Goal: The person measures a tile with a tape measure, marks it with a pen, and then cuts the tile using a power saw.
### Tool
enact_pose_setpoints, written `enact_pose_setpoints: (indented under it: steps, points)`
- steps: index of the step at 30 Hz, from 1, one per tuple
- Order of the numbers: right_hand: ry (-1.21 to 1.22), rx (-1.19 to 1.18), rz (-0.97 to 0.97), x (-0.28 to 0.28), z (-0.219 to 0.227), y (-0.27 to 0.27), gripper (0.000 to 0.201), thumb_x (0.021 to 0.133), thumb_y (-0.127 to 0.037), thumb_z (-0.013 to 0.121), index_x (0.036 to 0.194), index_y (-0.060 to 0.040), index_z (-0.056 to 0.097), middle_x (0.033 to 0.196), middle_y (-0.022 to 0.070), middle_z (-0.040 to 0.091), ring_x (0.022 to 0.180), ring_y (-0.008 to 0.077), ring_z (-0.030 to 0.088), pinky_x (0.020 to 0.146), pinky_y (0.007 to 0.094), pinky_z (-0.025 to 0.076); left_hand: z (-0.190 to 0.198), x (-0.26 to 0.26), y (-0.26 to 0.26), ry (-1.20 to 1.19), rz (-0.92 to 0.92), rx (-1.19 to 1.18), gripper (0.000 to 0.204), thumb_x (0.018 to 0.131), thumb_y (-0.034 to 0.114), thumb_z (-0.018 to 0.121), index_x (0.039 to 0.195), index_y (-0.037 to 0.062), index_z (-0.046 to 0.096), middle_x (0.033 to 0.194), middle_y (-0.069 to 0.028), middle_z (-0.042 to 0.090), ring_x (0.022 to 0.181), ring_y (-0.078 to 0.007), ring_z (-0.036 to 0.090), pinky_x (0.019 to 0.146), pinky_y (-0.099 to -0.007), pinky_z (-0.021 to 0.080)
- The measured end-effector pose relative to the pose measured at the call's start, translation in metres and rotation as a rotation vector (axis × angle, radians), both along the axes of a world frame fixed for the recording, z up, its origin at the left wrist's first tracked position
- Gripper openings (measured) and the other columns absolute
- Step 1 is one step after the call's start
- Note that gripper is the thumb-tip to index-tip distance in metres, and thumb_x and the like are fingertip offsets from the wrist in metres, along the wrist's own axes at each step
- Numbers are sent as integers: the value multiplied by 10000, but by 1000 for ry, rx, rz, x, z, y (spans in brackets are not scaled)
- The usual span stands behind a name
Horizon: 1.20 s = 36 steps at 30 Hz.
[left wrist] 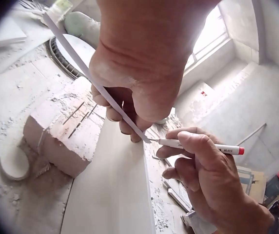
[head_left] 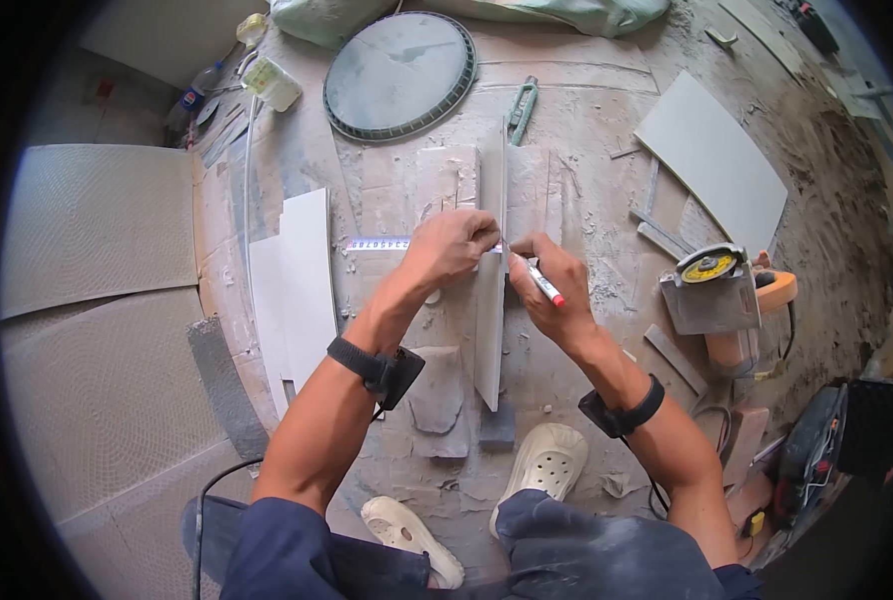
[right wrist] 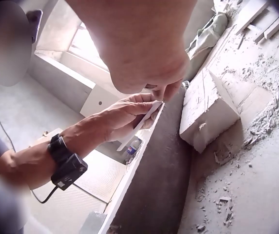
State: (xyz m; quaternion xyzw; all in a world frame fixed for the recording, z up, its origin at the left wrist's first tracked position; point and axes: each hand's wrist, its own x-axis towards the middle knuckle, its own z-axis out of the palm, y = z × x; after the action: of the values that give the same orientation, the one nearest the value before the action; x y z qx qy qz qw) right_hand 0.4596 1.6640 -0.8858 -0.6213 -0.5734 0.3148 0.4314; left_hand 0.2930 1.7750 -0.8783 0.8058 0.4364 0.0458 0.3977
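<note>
A person's left hand pinches a tape measure flat across the top edge of a long pale tile strip, while the right hand grips a red-capped marker with its tip set at the tape where it crosses the tile. The tile strip stands on edge on the dusty floor, propped on a grey block at its near end and passing between chunks of scored brick farther off. The left wrist view shows what the head view cannot: the marker's fine tip touching the tape blade right at the tile's edge, under the curled fingers. The right wrist view looks from the other side, where the left hand's fingers fold over the white tape on the tile's rim, a black wrist strap on the forearm. Only the head view takes in the surroundings: a round grey lid beyond the brick, an angle grinder to the right, a white board near it, and pale clogs on the person's feet.
</note>
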Motion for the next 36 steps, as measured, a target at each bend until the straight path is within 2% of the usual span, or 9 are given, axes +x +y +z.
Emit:
enact_pose_setpoints:
  steps: [12,17,36]
  points:
    - [1,-25,3,-23,2,-71,195,934,-199,651,1007,-20,633,876,199,692,776,401,690,677,438,545,3,-21,-74,39,8,-34,209,944,209,649,979,5,682,883,-203,664,807,-339,659,706,-415,497]
    - [-21,-62,13,-34,8,-105,211,940,-220,665,1013,-24,633,870,193,693,771,398,690,667,437,543,1,-34,-108,-24,20,-20,203,947,206,646,974,8,679,875,-184,668,803,-346,655,712,-412,503]
    - [-60,-115,53,-62,20,-202,180,923,-201,655,999,-39,636,892,168,687,803,386,681,689,446,539,2,-67,-211,10,33,-100,169,921,188,655,931,21,681,840,-198,661,784,-371,658,696,-428,495]
